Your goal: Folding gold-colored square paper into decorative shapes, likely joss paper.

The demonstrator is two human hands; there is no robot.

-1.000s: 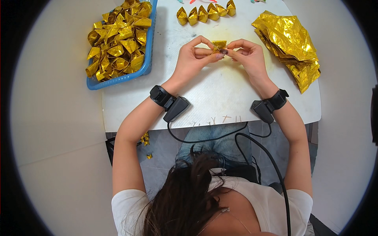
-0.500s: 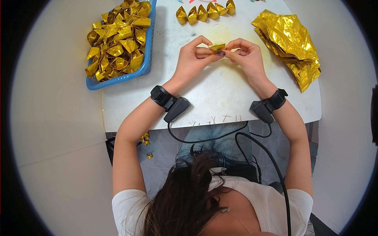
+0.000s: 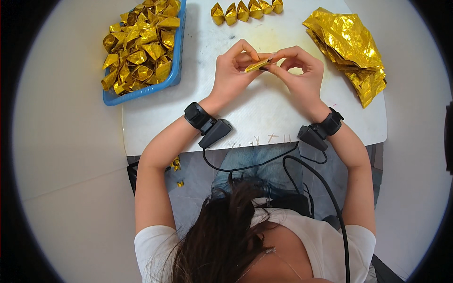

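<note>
The person's left hand [image 3: 231, 75] pinched the left part of a small folded gold piece [image 3: 255, 65] between thumb and fingers. The right hand [image 3: 303, 74] met its other end with thumb and index fingertips brought together, a rounded gap open behind them. Both hands were thus closed narrowly on the one piece, which sat tilted between them, raised toward its right end, over the middle of the far half of the white surface [image 3: 255, 113]. Fingers covered part of it, so its full shape could not be told.

Each wrist wore a black strap with a black box, the left box [image 3: 215, 134] and the right box [image 3: 312, 137] both near the surface's near edge. Thin marks [image 3: 272, 137] ran along that edge, and a black cable [image 3: 339, 207] hung on the person's side of it.

Beyond the hands, a row of six folded gold pieces [image 3: 255, 9] stood near the far edge. Toward the right edge lay an uneven stack of gold foil sheets [image 3: 347, 40]. At the left edge stood a blue basket [image 3: 141, 90], heaped with folded gold shapes [image 3: 141, 45]. Below the near edge, toward its left corner, gold bits [image 3: 176, 163] showed at floor level.
</note>
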